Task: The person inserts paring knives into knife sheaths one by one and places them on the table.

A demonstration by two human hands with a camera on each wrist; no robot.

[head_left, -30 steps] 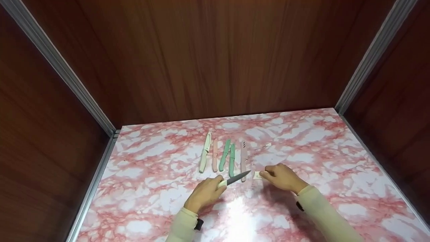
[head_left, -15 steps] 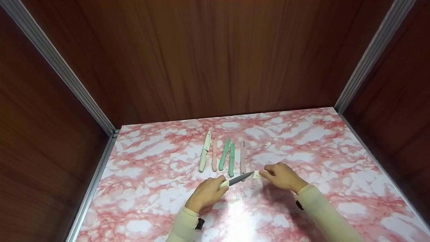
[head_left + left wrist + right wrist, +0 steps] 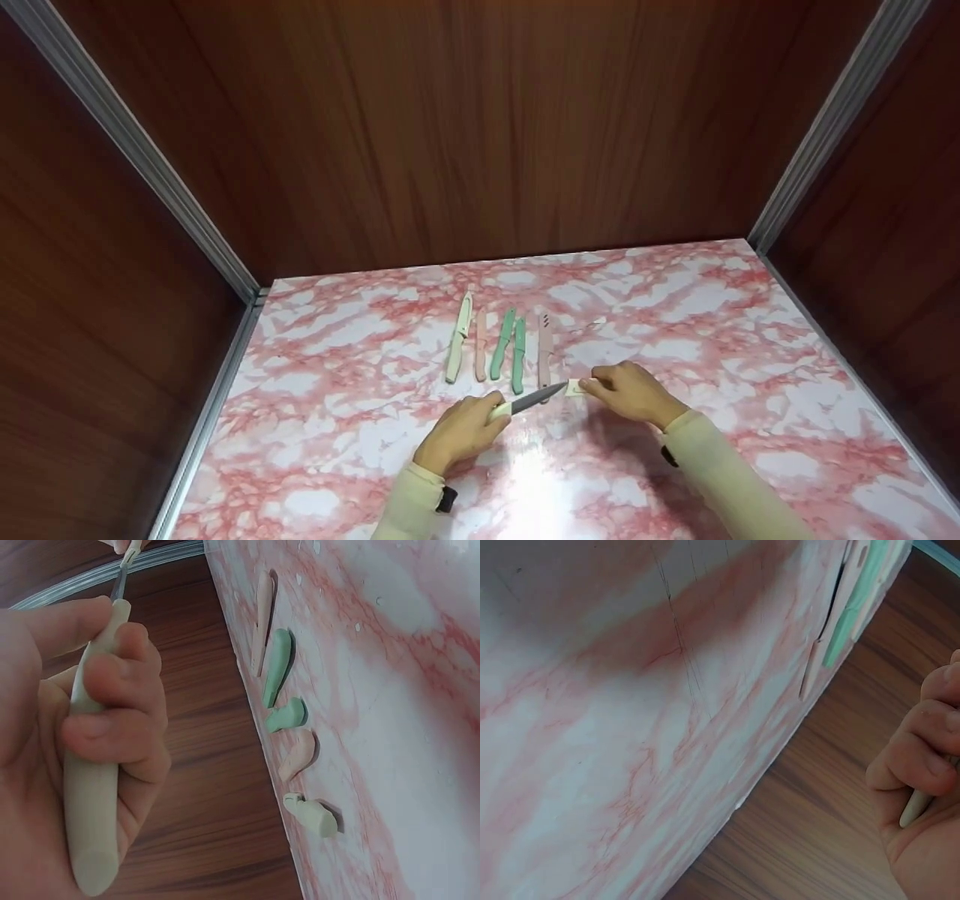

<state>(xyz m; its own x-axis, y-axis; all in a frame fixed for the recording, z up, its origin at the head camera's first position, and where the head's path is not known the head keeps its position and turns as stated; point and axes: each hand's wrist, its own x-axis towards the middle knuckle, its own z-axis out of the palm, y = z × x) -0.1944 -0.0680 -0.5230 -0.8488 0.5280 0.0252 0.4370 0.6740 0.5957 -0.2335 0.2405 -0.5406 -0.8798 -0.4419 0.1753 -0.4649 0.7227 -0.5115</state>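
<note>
My left hand (image 3: pixel 459 431) grips a knife (image 3: pixel 537 398) by its cream handle, fingers wrapped round it in the left wrist view. The bare grey blade points right, toward my other hand. With thumb and fingers my right hand (image 3: pixel 634 394) holds a cream blade sheath (image 3: pixel 574 388), its mouth facing left. The knife's tip is right at that mouth. In the right wrist view, curled fingers hide most of the sheath, and only its pale end (image 3: pixel 915 808) shows.
Beyond the hands several sheathed knives lie in a row on the pink-marbled table (image 3: pixel 337 420): a cream knife (image 3: pixel 456 349), a pink knife (image 3: pixel 481 345), two green ones and a broad pink knife (image 3: pixel 545 341). Brown wood-grain panels (image 3: pixel 480 135) enclose the table.
The left hand has moved slightly right, bringing the knife's tip from a small gap up to the sheath's mouth. The right hand has hardly moved.
</note>
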